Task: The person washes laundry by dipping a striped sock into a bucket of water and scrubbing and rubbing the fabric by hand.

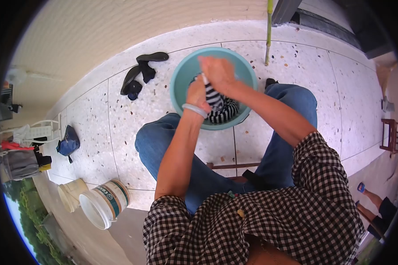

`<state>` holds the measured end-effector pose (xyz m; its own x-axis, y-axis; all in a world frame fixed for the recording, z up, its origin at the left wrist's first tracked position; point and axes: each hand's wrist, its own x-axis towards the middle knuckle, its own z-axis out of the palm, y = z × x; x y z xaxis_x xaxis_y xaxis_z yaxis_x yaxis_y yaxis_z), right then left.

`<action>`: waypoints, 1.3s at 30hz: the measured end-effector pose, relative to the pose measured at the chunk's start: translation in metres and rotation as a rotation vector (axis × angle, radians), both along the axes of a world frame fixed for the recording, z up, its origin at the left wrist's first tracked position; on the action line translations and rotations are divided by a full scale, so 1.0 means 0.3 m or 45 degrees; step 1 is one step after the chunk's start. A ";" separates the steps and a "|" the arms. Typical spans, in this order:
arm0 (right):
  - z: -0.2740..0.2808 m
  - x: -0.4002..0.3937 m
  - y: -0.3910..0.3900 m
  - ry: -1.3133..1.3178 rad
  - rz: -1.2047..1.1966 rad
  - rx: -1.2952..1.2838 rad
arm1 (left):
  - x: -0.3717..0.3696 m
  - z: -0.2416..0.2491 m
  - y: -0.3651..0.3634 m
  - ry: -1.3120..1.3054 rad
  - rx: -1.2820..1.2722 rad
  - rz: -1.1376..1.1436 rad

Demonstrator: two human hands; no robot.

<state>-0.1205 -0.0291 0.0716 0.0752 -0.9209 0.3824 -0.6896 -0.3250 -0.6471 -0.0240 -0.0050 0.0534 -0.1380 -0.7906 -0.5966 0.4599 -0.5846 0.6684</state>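
Note:
A black-and-white striped cloth (223, 110) hangs from my hands down into a light blue-green basin (177, 84) on the floor between my knees. My left hand (198, 93), with a pale bangle at its wrist, is closed on the cloth at the basin's left side. Just above it and to the right, my right hand (217, 73) grips the upper part of the same cloth, its fingers somewhat smeared by motion. Both hands are over the basin, close together. The cloth's lower folds lie bunched near the basin's front wall.
Black shoes (152, 57) and small dark cloth pieces lie left of the basin. A green pole (268, 35) stands behind it at right. White buckets (93, 210) and a blue bag (68, 142) are at left. Another person's legs (373, 198) show at far right, near a wooden stool (390, 134).

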 end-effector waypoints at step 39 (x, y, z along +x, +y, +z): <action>0.039 -0.188 -0.054 -0.758 0.584 1.113 | 0.143 0.130 -0.040 0.018 -0.443 0.057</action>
<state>-0.1768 -0.0452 0.0832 0.4936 -0.8216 -0.2853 -0.1321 0.2534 -0.9583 0.0190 -0.0171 0.0925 -0.1051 -0.9516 -0.2889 0.4903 -0.3023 0.8175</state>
